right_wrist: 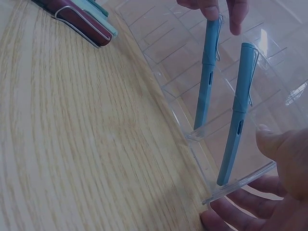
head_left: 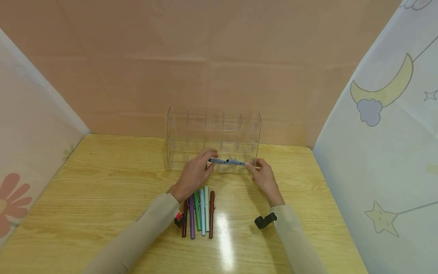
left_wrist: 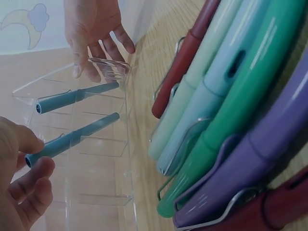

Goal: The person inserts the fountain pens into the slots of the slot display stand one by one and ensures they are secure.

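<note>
A clear acrylic rack (head_left: 213,142) with tiers and dividers stands at the back of the table. Two teal-blue pens with wire clips lie in neighbouring slots of its lowest tier. My left hand (head_left: 195,170) pinches the cap end of one blue pen (left_wrist: 77,139) between thumb and fingers. The other blue pen (right_wrist: 236,115) sits in the slot nearest the rack's right end, untouched by the left hand. My right hand (head_left: 265,179) grips that right end, thumb on the inner side and fingers outside and below, as the right wrist view shows.
Several capped pens lie side by side in front of the rack, under the left forearm: dark red (head_left: 211,215), pale green (head_left: 207,201), light blue (head_left: 202,213), green (left_wrist: 231,110), purple (head_left: 192,219) and another dark red. Cloth walls surround the wooden table (head_left: 113,182).
</note>
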A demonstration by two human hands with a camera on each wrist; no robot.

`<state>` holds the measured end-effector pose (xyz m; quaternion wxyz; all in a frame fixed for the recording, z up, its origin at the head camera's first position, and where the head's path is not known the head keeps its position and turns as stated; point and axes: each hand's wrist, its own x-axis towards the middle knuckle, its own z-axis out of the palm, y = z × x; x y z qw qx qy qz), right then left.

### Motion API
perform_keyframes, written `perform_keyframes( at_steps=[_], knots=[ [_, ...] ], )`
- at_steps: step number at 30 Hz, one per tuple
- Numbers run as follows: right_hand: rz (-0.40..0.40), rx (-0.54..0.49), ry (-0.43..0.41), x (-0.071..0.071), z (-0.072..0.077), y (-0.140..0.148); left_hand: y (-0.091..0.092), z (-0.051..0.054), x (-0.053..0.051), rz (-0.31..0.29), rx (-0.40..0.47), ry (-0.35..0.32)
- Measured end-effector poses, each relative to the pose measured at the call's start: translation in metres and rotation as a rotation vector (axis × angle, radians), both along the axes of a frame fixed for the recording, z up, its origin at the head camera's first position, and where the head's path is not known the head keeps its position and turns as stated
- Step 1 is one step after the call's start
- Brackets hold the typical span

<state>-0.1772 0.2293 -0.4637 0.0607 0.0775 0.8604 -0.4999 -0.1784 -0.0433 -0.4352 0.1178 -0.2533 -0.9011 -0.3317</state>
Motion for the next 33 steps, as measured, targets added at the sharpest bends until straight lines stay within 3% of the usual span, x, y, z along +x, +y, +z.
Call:
perform_keyframes(
  at_steps=[6, 19, 24, 28, 33],
  knots=[
    [0.002, -0.005, -0.001, -0.002, 0.0, -0.001, -0.004, 0.003, 0.001, 0.045, 0.029, 0.007],
    [0.011, -0.004, -0.003, -0.008, -0.003, -0.001, -0.017, 0.0, 0.008, 0.107, 0.094, -0.053],
    [0.012, -0.004, -0.011, -0.009, -0.003, 0.0, -0.031, -0.001, 0.021, 0.18, 0.116, -0.119],
    [0.023, -0.008, -0.006, -0.009, -0.003, 0.002, -0.047, -0.009, 0.033, 0.25, 0.122, -0.183],
    [0.015, -0.004, -0.002, -0.009, -0.001, 0.004, -0.064, -0.018, 0.043, 0.287, 0.039, -0.314]
  ],
)
